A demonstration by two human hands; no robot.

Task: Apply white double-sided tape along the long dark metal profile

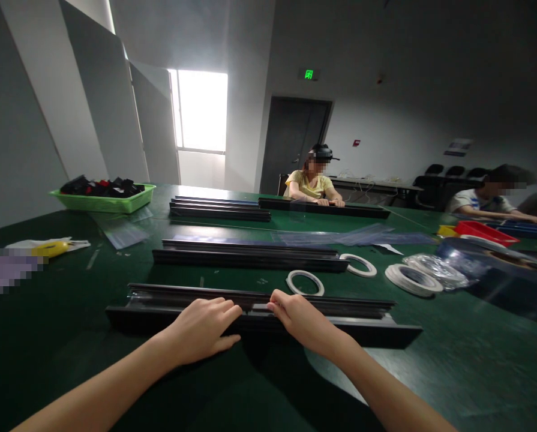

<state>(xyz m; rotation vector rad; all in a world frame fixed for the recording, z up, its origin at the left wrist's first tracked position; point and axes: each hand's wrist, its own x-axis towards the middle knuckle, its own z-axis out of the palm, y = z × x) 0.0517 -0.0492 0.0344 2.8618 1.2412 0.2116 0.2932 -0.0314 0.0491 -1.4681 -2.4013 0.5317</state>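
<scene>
A long black channel-shaped profile (340,333) lies crosswise on the green table in front of me. My left hand (203,330) grips its near wall left of the middle, fingers curled over the top and thumb along the front. Just to the right, my right hand (302,318) is closed in a pinch over the channel. A small pale strip (261,306) shows inside the profile at my right fingertips, which seem to hold its end. What lies under the fingers is hidden.
Behind are another black profile (250,257), white tape rolls (305,283), clear plastic strips (353,235) and a bundle of profiles (218,210). A green basket (101,203) holds black parts at left. Two co-workers sit across the table (47,354), one handling a long black profile (358,209).
</scene>
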